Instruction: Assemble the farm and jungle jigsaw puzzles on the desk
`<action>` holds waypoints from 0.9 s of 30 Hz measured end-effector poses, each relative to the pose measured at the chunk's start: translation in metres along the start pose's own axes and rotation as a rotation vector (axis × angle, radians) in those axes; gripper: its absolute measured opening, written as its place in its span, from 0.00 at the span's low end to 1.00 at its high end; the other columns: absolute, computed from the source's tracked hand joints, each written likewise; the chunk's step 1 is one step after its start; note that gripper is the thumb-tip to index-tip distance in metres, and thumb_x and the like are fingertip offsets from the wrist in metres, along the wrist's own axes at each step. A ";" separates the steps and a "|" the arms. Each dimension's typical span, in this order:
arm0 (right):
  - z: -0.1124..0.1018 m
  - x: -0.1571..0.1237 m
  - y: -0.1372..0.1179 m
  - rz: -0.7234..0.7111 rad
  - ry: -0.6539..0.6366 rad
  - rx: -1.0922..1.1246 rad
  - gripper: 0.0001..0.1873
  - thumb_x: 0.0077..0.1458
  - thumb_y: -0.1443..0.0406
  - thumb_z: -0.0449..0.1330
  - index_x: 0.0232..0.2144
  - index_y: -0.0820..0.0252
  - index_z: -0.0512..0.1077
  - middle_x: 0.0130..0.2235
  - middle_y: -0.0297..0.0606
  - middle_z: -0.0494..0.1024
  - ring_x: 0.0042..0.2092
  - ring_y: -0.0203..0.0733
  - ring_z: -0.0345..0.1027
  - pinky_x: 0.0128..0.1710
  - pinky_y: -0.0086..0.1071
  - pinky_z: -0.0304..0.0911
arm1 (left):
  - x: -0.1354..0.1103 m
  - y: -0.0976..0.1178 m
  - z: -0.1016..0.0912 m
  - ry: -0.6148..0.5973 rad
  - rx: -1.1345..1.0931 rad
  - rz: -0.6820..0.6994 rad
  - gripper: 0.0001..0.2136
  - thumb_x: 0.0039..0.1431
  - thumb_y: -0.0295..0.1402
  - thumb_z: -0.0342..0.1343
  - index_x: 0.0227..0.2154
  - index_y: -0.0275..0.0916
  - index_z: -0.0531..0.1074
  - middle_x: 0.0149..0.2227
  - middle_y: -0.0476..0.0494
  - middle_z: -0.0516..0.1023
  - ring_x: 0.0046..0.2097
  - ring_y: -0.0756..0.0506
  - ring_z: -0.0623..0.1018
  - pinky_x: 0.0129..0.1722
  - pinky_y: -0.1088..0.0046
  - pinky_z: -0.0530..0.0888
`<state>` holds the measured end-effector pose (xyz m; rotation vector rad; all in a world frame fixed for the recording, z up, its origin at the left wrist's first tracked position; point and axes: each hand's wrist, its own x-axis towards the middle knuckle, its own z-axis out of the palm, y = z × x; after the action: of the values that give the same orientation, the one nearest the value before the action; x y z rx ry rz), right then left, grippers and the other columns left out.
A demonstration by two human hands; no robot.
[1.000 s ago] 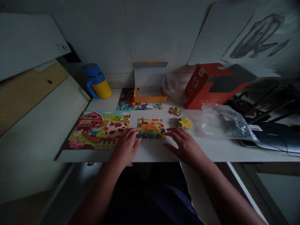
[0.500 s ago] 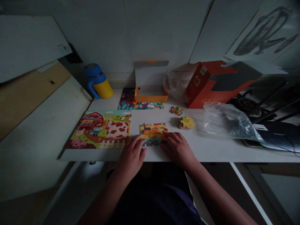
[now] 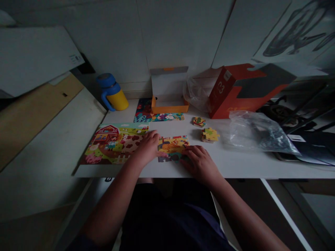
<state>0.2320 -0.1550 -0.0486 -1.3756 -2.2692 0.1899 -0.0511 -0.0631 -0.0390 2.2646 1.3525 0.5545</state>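
Note:
A small jigsaw puzzle (image 3: 172,144), yellow above and dark green below, lies joined together near the table's front edge. At its left side is my left hand (image 3: 149,144), thumb apart from the fingers and reaching over the puzzle's lower left part. My right hand (image 3: 199,161) rests with fingers spread on the puzzle's lower right edge, its thumb partly hidden. Just beyond that hand sit a stack of puzzle pieces (image 3: 209,134), a yellow one on top, and a smaller stack of pieces (image 3: 199,121). A farm picture with a cow (image 3: 112,141) lies left, partly covered by my left hand.
At the back stands an open orange box (image 3: 170,109) on a dark floral picture (image 3: 142,113). A blue and yellow flask (image 3: 115,96) is back left. To the right are a red carton (image 3: 235,94), clear plastic bags (image 3: 259,134) and a black object (image 3: 309,146).
My left hand has moved up along the puzzle's left side, from its lower left corner. The right hand stays at the lower right. The view has shifted slightly.

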 end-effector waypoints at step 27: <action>-0.001 0.003 -0.001 -0.159 -0.143 -0.005 0.29 0.70 0.57 0.61 0.71 0.46 0.67 0.73 0.45 0.66 0.72 0.60 0.60 0.72 0.63 0.54 | -0.021 0.011 0.004 0.193 -0.403 -0.121 0.11 0.63 0.31 0.64 0.46 0.46 0.70 0.47 0.44 0.81 0.53 0.39 0.81 0.54 0.60 0.74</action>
<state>0.2308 -0.1527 -0.0462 -1.2116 -2.4858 0.2362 -0.0500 -0.0876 -0.0388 1.8308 1.3161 0.9299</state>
